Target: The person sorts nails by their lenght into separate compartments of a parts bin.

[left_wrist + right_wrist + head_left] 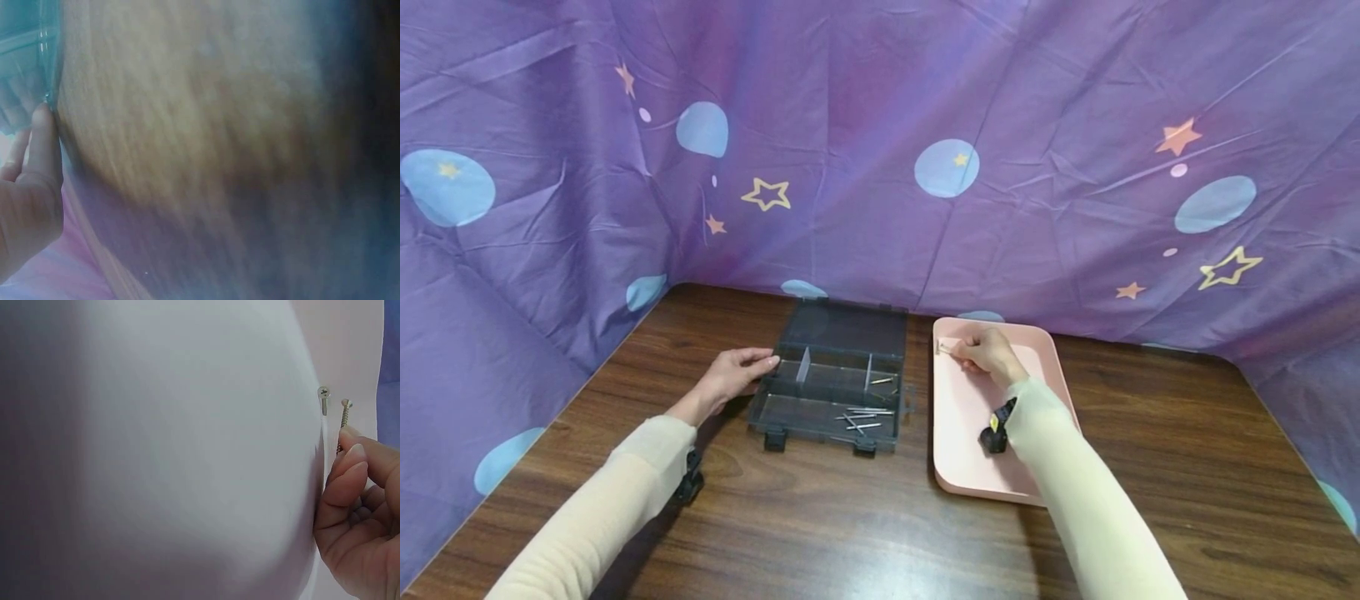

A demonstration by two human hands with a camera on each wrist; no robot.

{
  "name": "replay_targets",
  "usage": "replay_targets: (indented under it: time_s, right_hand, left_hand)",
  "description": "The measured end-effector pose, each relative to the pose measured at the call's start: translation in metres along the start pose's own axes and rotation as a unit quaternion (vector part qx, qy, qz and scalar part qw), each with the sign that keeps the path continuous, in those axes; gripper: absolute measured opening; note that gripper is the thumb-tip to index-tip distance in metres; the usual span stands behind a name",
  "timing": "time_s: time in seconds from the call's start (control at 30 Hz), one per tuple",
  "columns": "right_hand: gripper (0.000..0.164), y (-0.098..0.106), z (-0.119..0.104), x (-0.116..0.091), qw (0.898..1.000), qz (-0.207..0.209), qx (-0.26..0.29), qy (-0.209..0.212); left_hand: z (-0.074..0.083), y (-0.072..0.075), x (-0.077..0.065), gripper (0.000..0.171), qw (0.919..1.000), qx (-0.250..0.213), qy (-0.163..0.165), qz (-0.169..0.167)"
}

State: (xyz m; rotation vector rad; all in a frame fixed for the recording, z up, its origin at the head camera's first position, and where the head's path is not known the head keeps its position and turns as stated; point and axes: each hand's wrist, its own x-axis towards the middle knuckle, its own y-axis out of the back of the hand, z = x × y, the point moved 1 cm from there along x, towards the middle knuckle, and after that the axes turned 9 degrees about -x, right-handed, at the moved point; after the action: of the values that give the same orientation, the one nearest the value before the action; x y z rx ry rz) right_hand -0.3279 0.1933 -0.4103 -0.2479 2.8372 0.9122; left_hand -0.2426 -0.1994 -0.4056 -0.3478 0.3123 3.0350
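My right hand (988,354) pinches a screw (345,415) between thumb and fingertips, its head pointing away from the fingers. Another screw (324,400) lies right beside it in the pink tray (955,467), near the tray's left wall. With fairly straight fingers, my left hand (733,377) touches the left side of a dark see-through organizer box (805,421). The box's lid (846,327) is tipped back. Several silver nails or screws (859,418) lie in its front compartment, and brass-coloured screws (882,381) sit in the back right compartment.
The box and the tray stand side by side on a dark wooden table (820,525). Two black latches (864,447) stick out at the box's front. A purple star-patterned cloth (850,225) hangs behind the table and along its left side.
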Motion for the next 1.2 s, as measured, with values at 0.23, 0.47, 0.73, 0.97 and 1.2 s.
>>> replay_targets:
  time_s: [0.23,0.47,0.73,0.97,1.2]
  right_hand:
    - [0.012,0.002,0.005,-0.002,1.000,0.007,0.017,-0.006]
    - [0.013,0.004,0.008,-0.005,0.999,0.006,0.048,-0.020]
    - [0.015,0.008,0.000,-0.015,0.999,-0.008,0.053,-0.005]
    - [0.021,0.008,-0.021,-0.022,0.999,-0.024,0.024,0.028]
    - [0.012,-0.008,-0.043,-0.029,0.988,-0.063,0.127,0.061]
  left_hand:
    - [-0.002,0.001,0.001,0.053,1.0000,0.003,0.004,0.001]
    - [-0.003,0.001,0.002,0.052,1.0000,0.006,-0.004,0.000]
    - [0.000,0.001,0.000,0.053,1.0000,0.005,-0.004,-0.003]
    - [0.000,0.003,0.002,0.052,1.0000,0.000,-0.004,-0.007]
    - [-0.001,0.003,0.002,0.052,0.9999,-0.001,-0.005,-0.009]
